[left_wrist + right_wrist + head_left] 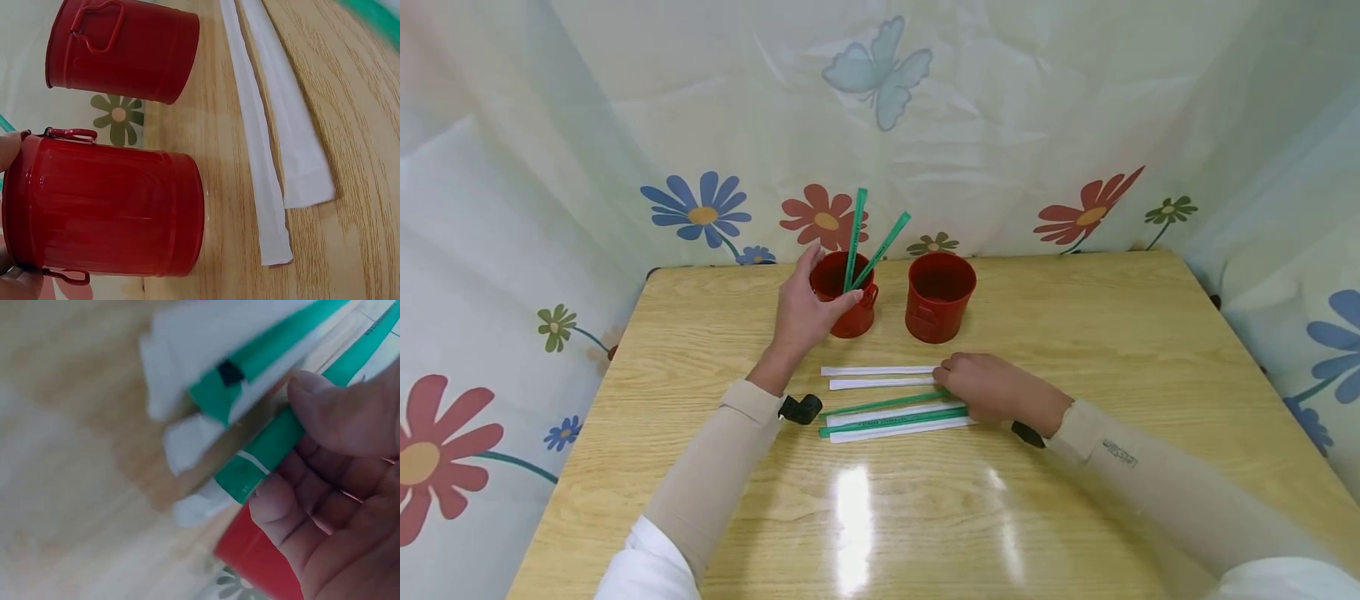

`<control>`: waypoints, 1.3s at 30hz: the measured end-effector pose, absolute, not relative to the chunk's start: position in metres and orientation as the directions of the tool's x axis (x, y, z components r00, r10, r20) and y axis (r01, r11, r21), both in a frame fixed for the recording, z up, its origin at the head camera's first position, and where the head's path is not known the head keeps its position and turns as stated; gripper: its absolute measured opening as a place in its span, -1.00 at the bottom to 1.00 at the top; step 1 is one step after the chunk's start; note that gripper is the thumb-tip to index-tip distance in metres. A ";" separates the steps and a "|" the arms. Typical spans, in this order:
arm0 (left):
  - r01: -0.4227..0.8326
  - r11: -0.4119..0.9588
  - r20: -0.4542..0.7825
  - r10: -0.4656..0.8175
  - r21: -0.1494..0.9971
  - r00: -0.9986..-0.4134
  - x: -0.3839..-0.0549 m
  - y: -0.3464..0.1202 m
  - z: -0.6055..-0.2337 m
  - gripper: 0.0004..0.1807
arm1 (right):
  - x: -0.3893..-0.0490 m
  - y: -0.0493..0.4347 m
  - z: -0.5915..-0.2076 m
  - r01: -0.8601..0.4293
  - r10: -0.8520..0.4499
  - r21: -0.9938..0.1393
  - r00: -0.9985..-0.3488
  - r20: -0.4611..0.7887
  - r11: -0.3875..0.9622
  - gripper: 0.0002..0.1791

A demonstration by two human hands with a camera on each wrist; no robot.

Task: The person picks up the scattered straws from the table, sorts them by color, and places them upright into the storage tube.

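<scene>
My left hand (pixel 805 308) grips the left red bucket (pixel 853 323) by its rim, thumb on one side and fingers on the other. Two green-wrapped straws, one nearly upright (pixel 854 242) and one leaning right (pixel 886 244), stick out of that bucket. Over the row of straws on the table, my right hand (pixel 992 387) pinches the right end of a green-wrapped straw (pixel 259 459) between thumb and finger. Another green-wrapped straw (pixel 895 419) lies nearer the person, among white-wrapped straws (pixel 902 431). Two more white-wrapped straws (pixel 880 384) lie on the bucket side of the row.
A second red bucket (pixel 947 317) stands to the right of the gripped one, with a small gap between them. The wooden table (pixel 1075 500) ends at the back against a flower-printed curtain (pixel 1000 125), which also hangs along both sides.
</scene>
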State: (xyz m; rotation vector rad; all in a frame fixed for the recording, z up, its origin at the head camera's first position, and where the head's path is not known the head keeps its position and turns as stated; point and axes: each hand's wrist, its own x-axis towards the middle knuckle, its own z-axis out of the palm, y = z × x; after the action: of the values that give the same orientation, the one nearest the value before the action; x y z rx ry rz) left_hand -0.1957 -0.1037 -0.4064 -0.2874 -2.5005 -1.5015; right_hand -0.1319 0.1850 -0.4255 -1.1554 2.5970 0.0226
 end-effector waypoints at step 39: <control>0.249 0.458 0.252 0.055 0.853 -0.966 -0.196 -0.104 -0.409 -0.04 | -0.147 0.148 -0.368 -0.519 -0.492 -0.797 -0.804 0.333 0.309 -0.92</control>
State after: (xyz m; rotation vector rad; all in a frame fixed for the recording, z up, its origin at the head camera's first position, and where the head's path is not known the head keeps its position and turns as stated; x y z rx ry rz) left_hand -0.1964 -0.1037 -0.4086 -0.2656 -2.5173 -1.5205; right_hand -0.1470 0.1485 -0.3676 -0.9907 2.5631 -1.5776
